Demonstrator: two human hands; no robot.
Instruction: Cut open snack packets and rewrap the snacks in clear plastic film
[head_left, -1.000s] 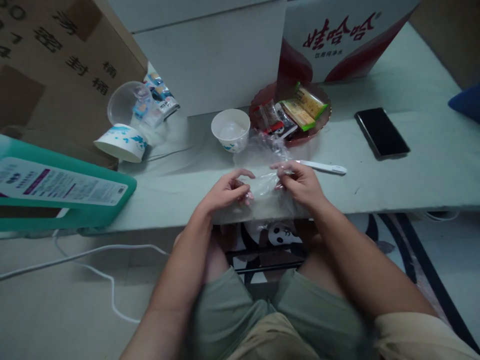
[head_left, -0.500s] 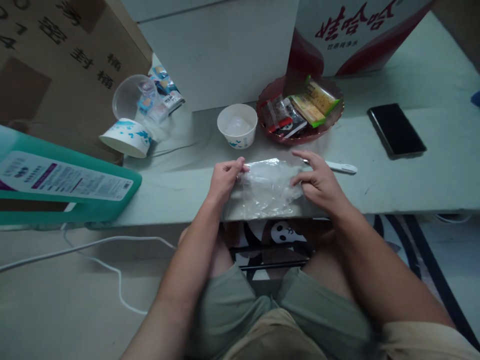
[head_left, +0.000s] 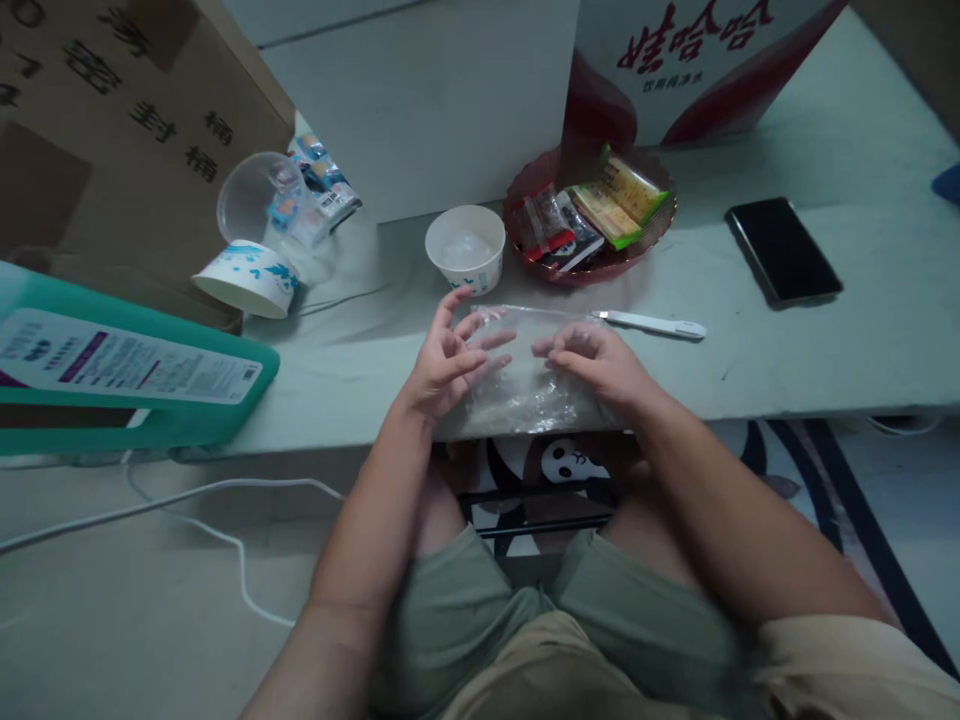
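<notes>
A clear, crinkled plastic bag (head_left: 517,395) lies flat at the table's front edge, between my hands. My left hand (head_left: 454,360) is open over the bag's left side, its fingers spread and its tips above the film. My right hand (head_left: 596,365) is curled at the bag's right side, thumb and forefinger brought together on the film. Just beyond my right hand lies a slim white-handled knife (head_left: 660,325). Behind the bag stands a paper cup (head_left: 465,250) with something pale and translucent inside.
A red glass bowl (head_left: 637,255) holds several wrapped snacks. To the right lies a black phone (head_left: 784,250). On the left are a tipped paper cup (head_left: 251,275), a clear plastic cup (head_left: 244,195), small packets (head_left: 330,190), a green jug (head_left: 225,400) and a cardboard box (head_left: 150,180).
My left hand has let go of the bag's upper left edge and spread its fingers. My right hand has moved left over the bag, uncovering more of the knife.
</notes>
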